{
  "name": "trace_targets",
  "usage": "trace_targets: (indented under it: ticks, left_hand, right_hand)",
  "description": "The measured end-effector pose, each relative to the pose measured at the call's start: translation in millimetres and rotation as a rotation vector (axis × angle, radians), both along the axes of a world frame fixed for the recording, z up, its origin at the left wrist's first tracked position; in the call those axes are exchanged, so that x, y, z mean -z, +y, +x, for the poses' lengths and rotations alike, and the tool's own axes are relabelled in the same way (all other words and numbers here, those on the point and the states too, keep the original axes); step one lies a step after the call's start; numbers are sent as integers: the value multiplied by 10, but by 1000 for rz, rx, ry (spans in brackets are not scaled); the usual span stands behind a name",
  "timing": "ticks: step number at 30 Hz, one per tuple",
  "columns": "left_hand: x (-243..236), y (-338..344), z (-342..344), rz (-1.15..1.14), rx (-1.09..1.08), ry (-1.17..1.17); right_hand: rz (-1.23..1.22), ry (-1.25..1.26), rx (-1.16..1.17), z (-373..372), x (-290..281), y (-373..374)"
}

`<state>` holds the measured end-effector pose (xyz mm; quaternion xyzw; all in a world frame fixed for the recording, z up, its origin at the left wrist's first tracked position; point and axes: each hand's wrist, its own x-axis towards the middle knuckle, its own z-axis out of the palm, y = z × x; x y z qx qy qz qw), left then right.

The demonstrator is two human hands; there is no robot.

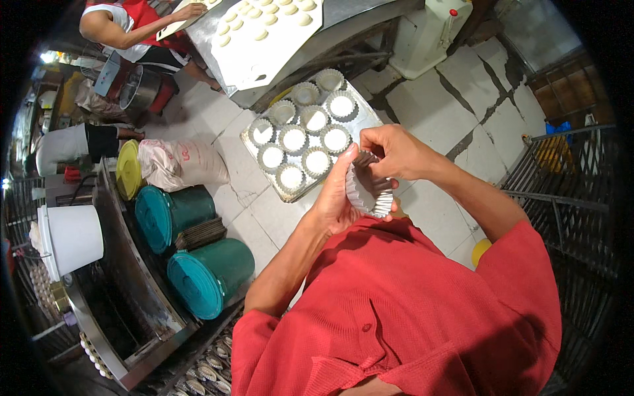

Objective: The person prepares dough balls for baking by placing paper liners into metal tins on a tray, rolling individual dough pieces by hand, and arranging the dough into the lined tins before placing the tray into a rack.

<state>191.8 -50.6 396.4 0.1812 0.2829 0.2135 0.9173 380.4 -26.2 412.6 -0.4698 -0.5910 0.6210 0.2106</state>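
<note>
In front of my chest I hold silvery fluted baking tins [367, 188], which look like a nested stack tilted on its side. My left hand [335, 198] wraps round them from the left and below, with its thumb along the rim. Bent and pinched, the fingers of my right hand [396, 153] grip the upper edge of the tins; their tips are partly hidden. Just beyond my hands lies a metal baking tray [288, 196] bearing several fluted tins. Many have a white round liner [317, 163] at the bottom, while some farther ones look bare grey inside.
At the left stand green lidded tubs [228, 264], a full sack [188, 163] and a white bucket [76, 237]. Beyond the tray, a metal table [343, 30] carries a white board [254, 59] with dough rounds. A co-worker [125, 30] is there. A dark rack [561, 191] stands right.
</note>
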Motion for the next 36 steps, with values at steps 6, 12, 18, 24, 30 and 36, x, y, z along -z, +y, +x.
trace_targets:
  ticks: [6, 12, 18, 24, 30, 36]
  left_hand:
    - [-34, 51, -76, -283, -3, -283]
    - [-55, 13, -49, -324, 62, -347]
    - [-125, -20, -2, -236, 43, -239]
    - [-212, -17, 39, -326, 24, -374]
    - [-266, -28, 79, -376, 54, -384]
    - [-167, -33, 150, -445, 108, -392]
  right_hand:
    - [362, 37, -8, 40, -200, 78]
    - [340, -103, -93, -25, -369, 120]
    - [631, -263, -129, -75, -399, 80]
    - [555, -115, -106, 41, -449, 85]
    - [815, -207, -132, 73, -503, 73]
    - [805, -218, -160, 137, -565, 74]
